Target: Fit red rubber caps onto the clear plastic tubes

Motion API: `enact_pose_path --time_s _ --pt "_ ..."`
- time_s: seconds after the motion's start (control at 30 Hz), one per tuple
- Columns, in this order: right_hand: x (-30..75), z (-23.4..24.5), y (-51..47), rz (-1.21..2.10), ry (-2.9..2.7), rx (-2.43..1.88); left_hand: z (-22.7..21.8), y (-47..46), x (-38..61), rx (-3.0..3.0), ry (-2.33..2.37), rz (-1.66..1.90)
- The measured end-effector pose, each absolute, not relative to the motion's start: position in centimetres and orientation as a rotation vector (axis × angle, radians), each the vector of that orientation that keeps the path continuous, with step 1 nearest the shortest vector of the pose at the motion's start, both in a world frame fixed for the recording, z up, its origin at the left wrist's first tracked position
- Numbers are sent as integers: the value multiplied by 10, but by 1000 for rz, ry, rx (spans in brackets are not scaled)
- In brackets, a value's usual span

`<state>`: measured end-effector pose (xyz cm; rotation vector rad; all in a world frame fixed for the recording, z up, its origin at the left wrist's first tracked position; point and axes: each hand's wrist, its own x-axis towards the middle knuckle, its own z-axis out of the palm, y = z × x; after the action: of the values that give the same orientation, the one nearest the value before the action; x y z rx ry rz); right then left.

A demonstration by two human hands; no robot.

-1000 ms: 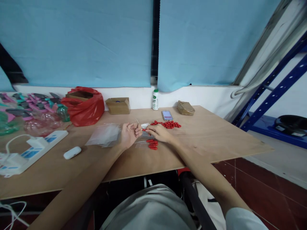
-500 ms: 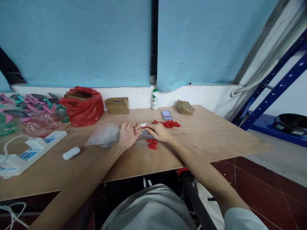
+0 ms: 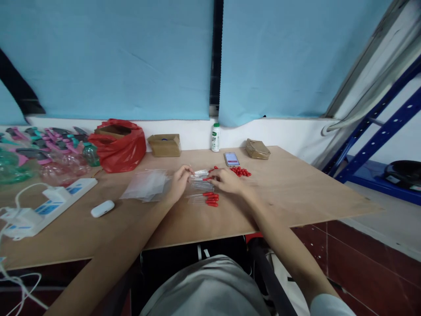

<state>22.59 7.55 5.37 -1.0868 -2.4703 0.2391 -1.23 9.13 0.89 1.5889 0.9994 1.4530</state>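
Both hands meet over a small pile of clear glass droppers with red rubber tips at the middle of the wooden table. My left hand is turned palm down with its fingers curled on the clear end of a dropper. My right hand pinches the same dropper at its red tip. A heap of loose red rubber caps lies just beyond my right hand. Clear plastic bags lie left of my left hand.
A phone, a white bottle, a cardboard box and a brown packet stand along the back. A red bag, a power strip and a white case are at left. Blue shelving stands at right.
My left hand has turned from palm up to palm down onto the dropper pile. My right hand stayed at the red tip. The camera view shifted slightly.
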Motion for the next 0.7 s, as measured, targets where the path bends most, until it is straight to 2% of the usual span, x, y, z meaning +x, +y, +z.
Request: enact_pose_path --time_s 0.17,0.3,0.53,0.7 --pt "227 52 45 83 -2442 -1426 4 91 -17 2226 1249 1232" --pt "210 41 31 -3 -2269 -1670 5 90 -17 2489 1205 1089" --pt "198 31 32 -1 -2255 -1694 -4 101 -20 2573 1076 943" --pt "200 30 32 73 -2308 -1644 -10 107 -22 2480 959 1008"
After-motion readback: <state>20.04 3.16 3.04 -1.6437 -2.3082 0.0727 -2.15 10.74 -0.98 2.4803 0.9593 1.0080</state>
